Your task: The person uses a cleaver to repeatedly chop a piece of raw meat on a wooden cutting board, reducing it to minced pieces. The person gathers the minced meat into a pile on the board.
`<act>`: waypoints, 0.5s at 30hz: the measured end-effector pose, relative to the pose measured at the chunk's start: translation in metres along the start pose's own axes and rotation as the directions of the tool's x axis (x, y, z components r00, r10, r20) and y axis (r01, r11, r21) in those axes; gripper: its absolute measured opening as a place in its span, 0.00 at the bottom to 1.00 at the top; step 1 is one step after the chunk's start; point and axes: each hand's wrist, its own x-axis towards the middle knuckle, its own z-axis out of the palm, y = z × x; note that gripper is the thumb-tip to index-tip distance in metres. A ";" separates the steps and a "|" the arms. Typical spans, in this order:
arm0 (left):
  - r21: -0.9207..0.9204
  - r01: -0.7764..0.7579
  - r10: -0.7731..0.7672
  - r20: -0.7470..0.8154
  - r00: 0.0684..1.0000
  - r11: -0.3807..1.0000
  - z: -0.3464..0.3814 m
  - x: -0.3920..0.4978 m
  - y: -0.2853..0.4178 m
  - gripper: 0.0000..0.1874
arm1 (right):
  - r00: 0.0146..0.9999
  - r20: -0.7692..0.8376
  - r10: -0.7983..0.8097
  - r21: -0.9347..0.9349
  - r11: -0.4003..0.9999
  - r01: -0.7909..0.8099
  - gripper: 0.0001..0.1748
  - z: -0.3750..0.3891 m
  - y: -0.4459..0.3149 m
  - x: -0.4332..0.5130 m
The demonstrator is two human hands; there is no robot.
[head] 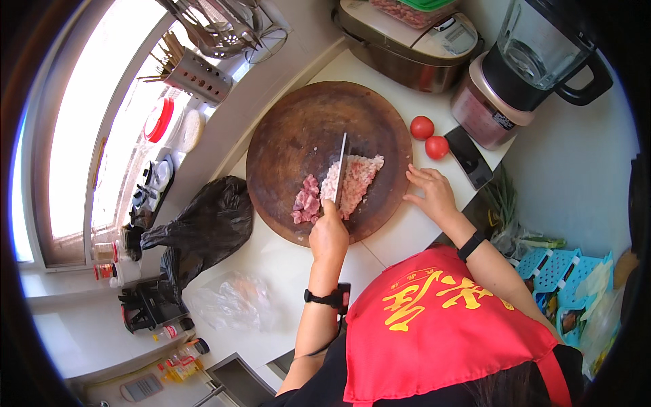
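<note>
My left hand (329,234) grips the handle of a cleaver (342,165), its blade seen nearly edge-on. The blade stands in a spread of chopped pale pink meat (358,182) on a round wooden chopping board (300,127). To the left of the blade lies a small heap of darker, coarser meat chunks (307,201). My right hand (435,196) is at the board's right rim, fingers apart and holding nothing; its fingertips appear to touch the edge. Two tomatoes (422,127) sit beyond that hand, beside a dark smartphone (468,156).
A rice cooker (407,56) with a green-lidded meat container (414,12) on top stands behind the board, near a blender (513,81). A black plastic bag (208,219) touches the board's left side. A clear bag (234,300) lies nearer me. Utensils (198,76) line the windowsill.
</note>
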 end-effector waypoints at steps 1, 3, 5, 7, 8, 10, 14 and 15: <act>-0.019 -0.027 0.027 -0.004 1.000 0.999 0.000 0.004 -0.003 0.10 | 1.000 -0.025 -0.016 -0.008 1.000 0.016 0.32 0.000 0.000 0.001; -0.083 -0.061 0.061 -0.007 0.998 0.995 -0.011 0.004 -0.011 0.08 | 0.999 -0.025 -0.020 -0.016 1.000 0.019 0.32 0.000 0.001 0.000; -0.170 -0.147 0.129 -0.111 0.985 0.974 -0.034 -0.002 -0.017 0.07 | 0.999 -0.039 -0.032 -0.007 0.999 0.032 0.32 0.001 0.002 0.001; -0.172 -0.231 0.176 -0.286 0.942 0.958 -0.049 -0.010 -0.019 0.08 | 0.999 -0.030 -0.022 0.006 1.000 0.023 0.32 0.001 0.002 0.000; -0.205 -0.167 0.109 -0.266 0.958 0.964 -0.049 -0.012 -0.017 0.08 | 1.000 -0.019 -0.010 0.008 1.000 0.010 0.33 0.001 0.002 0.000; -0.142 -0.115 0.069 -0.293 0.954 0.983 -0.038 -0.014 -0.012 0.07 | 1.000 -0.008 0.001 0.006 1.000 -0.001 0.33 0.001 0.001 0.000; -0.021 0.035 -0.035 0.003 0.999 0.999 -0.002 0.001 -0.008 0.09 | 1.000 -0.014 -0.005 0.015 1.000 0.006 0.33 0.000 0.000 -0.001; -0.041 0.064 -0.060 0.086 0.994 0.997 0.000 0.007 -0.011 0.09 | 1.000 -0.007 0.007 0.018 1.000 -0.007 0.33 0.000 0.000 0.000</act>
